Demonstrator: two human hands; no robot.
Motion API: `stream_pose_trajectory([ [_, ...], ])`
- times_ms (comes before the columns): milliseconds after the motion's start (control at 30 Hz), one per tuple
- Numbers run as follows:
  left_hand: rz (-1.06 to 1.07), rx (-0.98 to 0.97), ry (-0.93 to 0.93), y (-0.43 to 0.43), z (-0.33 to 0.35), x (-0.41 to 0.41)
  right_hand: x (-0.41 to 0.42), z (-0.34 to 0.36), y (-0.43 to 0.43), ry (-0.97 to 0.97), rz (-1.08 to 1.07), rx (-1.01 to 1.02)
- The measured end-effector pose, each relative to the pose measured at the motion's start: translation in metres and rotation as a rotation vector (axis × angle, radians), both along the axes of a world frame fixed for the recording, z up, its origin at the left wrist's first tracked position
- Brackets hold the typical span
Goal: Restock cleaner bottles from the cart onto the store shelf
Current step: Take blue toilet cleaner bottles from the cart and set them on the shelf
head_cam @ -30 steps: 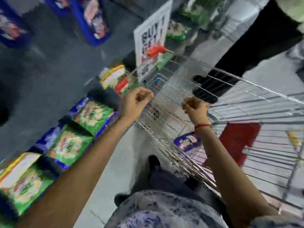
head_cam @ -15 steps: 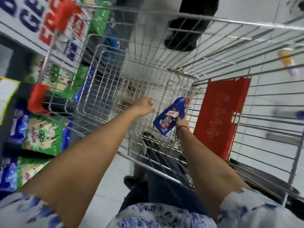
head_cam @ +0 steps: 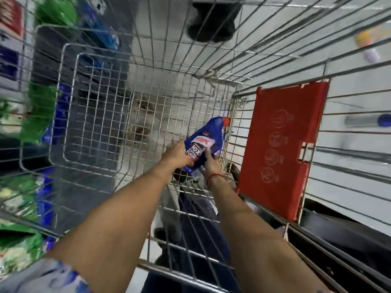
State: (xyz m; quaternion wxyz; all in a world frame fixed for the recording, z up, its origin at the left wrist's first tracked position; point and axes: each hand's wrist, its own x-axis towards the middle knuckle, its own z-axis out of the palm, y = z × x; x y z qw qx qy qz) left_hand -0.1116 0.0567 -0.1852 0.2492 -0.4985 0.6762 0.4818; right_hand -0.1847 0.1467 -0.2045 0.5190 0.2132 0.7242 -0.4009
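A blue cleaner bottle (head_cam: pixel 208 138) with a red cap and a white and red label lies tilted in the near right corner of the wire cart (head_cam: pixel 101 115), cap pointing away from me. My left hand (head_cam: pixel 176 153) grips its lower left side. My right hand (head_cam: pixel 211 163), with a red thread at the wrist, holds its lower right side from beneath. Both arms reach down over the cart's near rim.
A red plastic flap (head_cam: pixel 279 151) hangs on the cart's right side. Blurred green and blue packets (head_cam: pixel 40 115) line the shelf at left. Another person's dark shoe (head_cam: pixel 211 20) stands on the floor beyond the cart. My own feet show through the mesh below.
Both hands left the cart's rim and went down inside. The right hand took the blue bottle first; now the left hand has closed on it too.
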Motion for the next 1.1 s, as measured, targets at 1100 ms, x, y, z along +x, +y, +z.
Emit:
stream_pose_trajectory([
  [1100,1.215,-0.649,0.77,-0.022,0.328,0.267,0.183,0.341,-0.181,-0.142,0.98,-1.284],
])
